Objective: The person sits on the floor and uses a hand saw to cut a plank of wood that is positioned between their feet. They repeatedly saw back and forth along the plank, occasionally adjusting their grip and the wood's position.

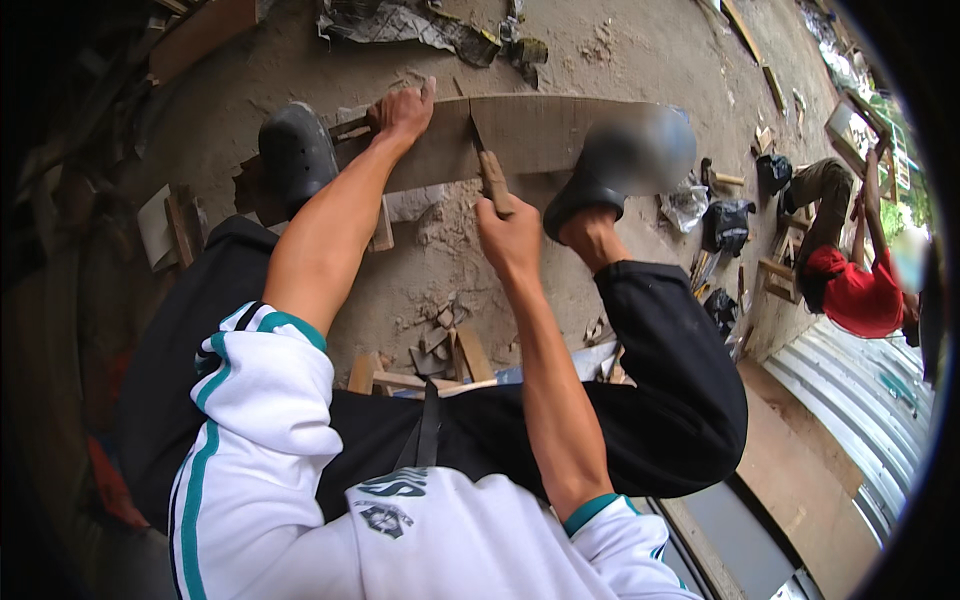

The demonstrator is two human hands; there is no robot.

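Note:
A long, thin wooden board [540, 130] lies crosswise in front of me, low over the ground. My left hand [402, 110] is closed over the board left of its middle, thumb raised; its fingertips are partly hidden. In my right hand [510, 238] is a handsaw, gripped by its wooden handle [493, 180]. The narrow saw blade [475, 128] points away from me and crosses the board at a dark line. My dark left clog [298, 155] is at the board's left end, and my right clog [585, 175] rests on its right part.
Wood offcuts [455, 350] lie between my legs. Crumpled sheeting [400, 25] is at the far side. Black plastic bags [728, 225] sit to the right. Farther right, a person in a red shirt [850, 290] holds a wooden frame [858, 130]. Corrugated metal sheet [850, 385] stands nearby.

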